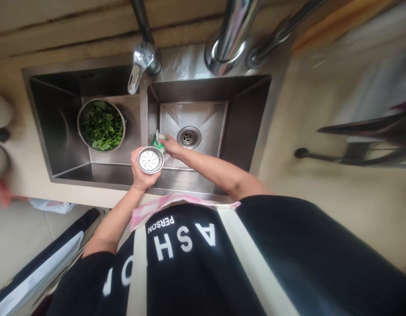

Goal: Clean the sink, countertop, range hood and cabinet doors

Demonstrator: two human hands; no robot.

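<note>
My left hand [141, 175] is wrapped round a round silver metal container [150, 160] whose upward face has many small holes; its exact kind is unclear. It is held over the near end of the divider between the two sink basins. Just beyond it, my right hand [171, 146] grips a green and white cloth or sponge [159, 141], close against the container's far right side. Whether the cloth touches the container cannot be made out. Below and to the right lies the right basin [203, 116] with its round drain [188, 138].
In the left basin [59, 118] stands a metal bowl [124, 127] of green leafy vegetables [103, 125]. A chrome tap handle [137, 72] juts over the divider, and a thick chrome faucet [231, 39] rises behind the right basin. A blurred knife-like object [364, 127] is at the right.
</note>
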